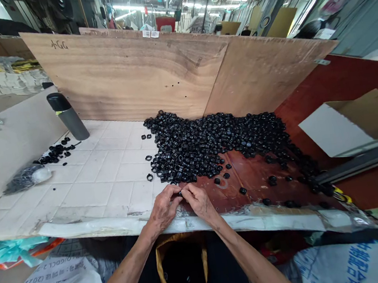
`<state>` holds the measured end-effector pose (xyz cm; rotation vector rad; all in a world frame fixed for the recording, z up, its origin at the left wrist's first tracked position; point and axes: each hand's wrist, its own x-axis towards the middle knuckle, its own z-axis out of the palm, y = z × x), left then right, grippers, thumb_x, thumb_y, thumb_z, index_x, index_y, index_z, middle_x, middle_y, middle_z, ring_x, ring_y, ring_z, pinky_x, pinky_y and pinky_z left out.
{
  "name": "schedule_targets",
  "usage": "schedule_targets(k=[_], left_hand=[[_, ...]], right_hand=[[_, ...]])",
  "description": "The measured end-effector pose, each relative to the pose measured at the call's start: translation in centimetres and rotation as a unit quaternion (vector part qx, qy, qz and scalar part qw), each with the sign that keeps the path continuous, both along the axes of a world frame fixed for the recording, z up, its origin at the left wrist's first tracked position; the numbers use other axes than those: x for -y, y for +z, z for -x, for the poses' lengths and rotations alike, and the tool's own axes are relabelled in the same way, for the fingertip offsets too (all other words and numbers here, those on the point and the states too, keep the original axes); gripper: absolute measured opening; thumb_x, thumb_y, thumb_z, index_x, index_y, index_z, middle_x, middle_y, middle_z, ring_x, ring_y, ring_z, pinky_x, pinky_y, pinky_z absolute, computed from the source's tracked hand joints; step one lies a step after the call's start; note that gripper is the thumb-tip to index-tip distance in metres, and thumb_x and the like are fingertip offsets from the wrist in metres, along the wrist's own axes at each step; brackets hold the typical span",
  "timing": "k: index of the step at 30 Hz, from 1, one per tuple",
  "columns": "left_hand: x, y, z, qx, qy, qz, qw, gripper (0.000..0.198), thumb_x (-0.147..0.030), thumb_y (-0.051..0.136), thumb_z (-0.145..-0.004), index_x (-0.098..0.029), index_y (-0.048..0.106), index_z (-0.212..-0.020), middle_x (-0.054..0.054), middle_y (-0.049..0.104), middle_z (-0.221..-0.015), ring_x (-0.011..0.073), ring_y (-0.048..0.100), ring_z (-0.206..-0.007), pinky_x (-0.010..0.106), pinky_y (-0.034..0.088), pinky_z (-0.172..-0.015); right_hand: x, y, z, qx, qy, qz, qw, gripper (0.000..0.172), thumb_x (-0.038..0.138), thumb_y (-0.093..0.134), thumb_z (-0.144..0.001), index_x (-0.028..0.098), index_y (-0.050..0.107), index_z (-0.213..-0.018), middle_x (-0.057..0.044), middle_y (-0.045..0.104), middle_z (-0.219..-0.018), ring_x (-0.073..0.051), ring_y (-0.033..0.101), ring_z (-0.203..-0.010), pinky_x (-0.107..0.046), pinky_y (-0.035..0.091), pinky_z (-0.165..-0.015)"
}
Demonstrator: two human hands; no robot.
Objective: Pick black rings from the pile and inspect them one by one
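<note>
At the table's front edge, my left hand and my right hand meet with pinched fingers around a small black part, mostly hidden between the fingertips. Just beyond them spreads a large pile of small black ring-shaped parts, over white tile and a reddish board. A few single black pieces lie on that board right of my hands. Below, between my legs, a yellow-rimmed bag hangs open with dark contents.
A dark bottle stands at the back left, near scattered black bits and a clear plastic bag. Wooden boards wall the back. On the right are an open cardboard box and a grey metal bar.
</note>
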<state>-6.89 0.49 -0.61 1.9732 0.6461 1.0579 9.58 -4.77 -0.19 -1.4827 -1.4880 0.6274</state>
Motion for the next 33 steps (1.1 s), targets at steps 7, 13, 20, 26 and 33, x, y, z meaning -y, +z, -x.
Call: schedule_targets(k=[7, 13, 20, 26, 33], left_hand=[[-0.7, -1.2, -0.4, 0.052, -0.003, 0.208, 0.977, 0.016, -0.028, 0.068, -0.087, -0.018, 0.069, -0.099, 0.005, 0.07, -0.097, 0.018, 0.069, -0.089, 0.032, 0.057, -0.085], [-1.0, -1.3, -0.6, 0.091, 0.0, 0.345, 0.934, 0.029, -0.03, 0.077, -0.076, -0.016, 0.068, -0.1, 0.003, 0.074, -0.091, 0.0157, 0.07, -0.08, 0.029, 0.057, -0.08], [-0.8, -0.3, -0.5, 0.081, -0.001, 0.333, 0.939, 0.028, -0.03, 0.075, -0.077, -0.015, 0.067, -0.099, 0.003, 0.072, -0.091, 0.015, 0.068, -0.079, 0.028, 0.056, -0.078], [-0.2, 0.0, -0.6, 0.084, -0.005, 0.219, 0.972, 0.019, -0.03, 0.069, -0.084, -0.017, 0.068, -0.099, 0.005, 0.069, -0.102, 0.0168, 0.067, -0.09, 0.029, 0.056, -0.083], [-0.3, 0.1, -0.5, 0.091, 0.006, 0.256, 0.962, 0.023, -0.03, 0.072, -0.082, -0.016, 0.068, -0.099, 0.006, 0.069, -0.101, 0.0172, 0.067, -0.088, 0.03, 0.055, -0.084]], right_hand=[[-0.2, -1.0, -0.2, -0.139, 0.012, 0.045, 0.989, 0.015, 0.034, 0.061, -0.09, 0.02, 0.066, -0.09, 0.004, 0.058, -0.058, -0.014, 0.058, -0.049, -0.023, 0.047, -0.05], [-0.2, -0.5, -0.4, -0.091, 0.012, -0.045, 0.995, 0.012, 0.023, 0.063, -0.087, 0.02, 0.074, -0.092, -0.004, 0.069, -0.087, -0.018, 0.068, -0.077, -0.028, 0.055, -0.071], [-0.2, -0.8, -0.4, -0.059, 0.0, -0.065, 0.996, 0.013, 0.024, 0.063, -0.089, 0.02, 0.073, -0.097, -0.006, 0.071, -0.091, -0.019, 0.068, -0.081, -0.028, 0.053, -0.074], [-0.1, -0.9, 0.2, 0.058, -0.034, -0.044, 0.997, 0.034, 0.035, 0.048, -0.101, 0.019, 0.065, -0.076, -0.002, 0.064, -0.065, -0.015, 0.06, -0.06, -0.024, 0.043, -0.062], [0.2, -0.4, 0.0, 0.015, -0.068, -0.021, 0.997, 0.033, 0.038, 0.043, -0.102, 0.017, 0.069, -0.097, 0.001, 0.06, -0.06, -0.014, 0.055, -0.053, -0.023, 0.042, -0.058]])
